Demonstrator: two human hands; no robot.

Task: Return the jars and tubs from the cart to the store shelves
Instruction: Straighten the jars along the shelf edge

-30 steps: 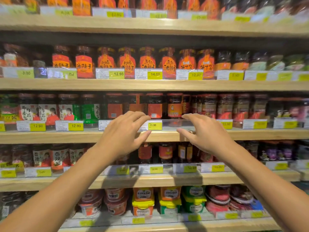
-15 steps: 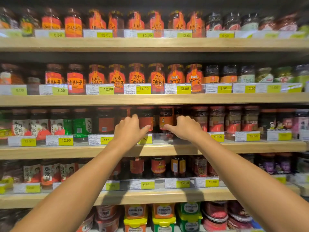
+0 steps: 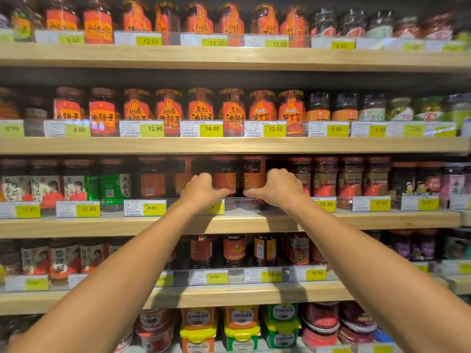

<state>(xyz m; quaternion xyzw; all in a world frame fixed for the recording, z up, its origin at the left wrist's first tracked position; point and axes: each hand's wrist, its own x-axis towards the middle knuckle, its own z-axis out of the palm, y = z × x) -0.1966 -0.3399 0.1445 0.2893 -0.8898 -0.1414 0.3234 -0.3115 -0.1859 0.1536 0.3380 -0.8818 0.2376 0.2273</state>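
Both arms stretch up to the third shelf (image 3: 229, 224). The left hand (image 3: 201, 191) curls round one orange-labelled jar (image 3: 224, 178), the right hand (image 3: 276, 188) round its neighbour jar (image 3: 253, 177), thumbs nearly meeting, both jars standing upright behind the clear rail (image 3: 237, 200).

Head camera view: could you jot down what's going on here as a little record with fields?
Place: store shelves stocked with jars and price tags
Left hand: fingers curled round an orange-labelled jar on the third shelf from the top
Right hand: fingers curled round the neighbouring jar
Jars: upright, side by side, behind a clear rail
Bottom shelf: coloured tubs
Cart: not in view
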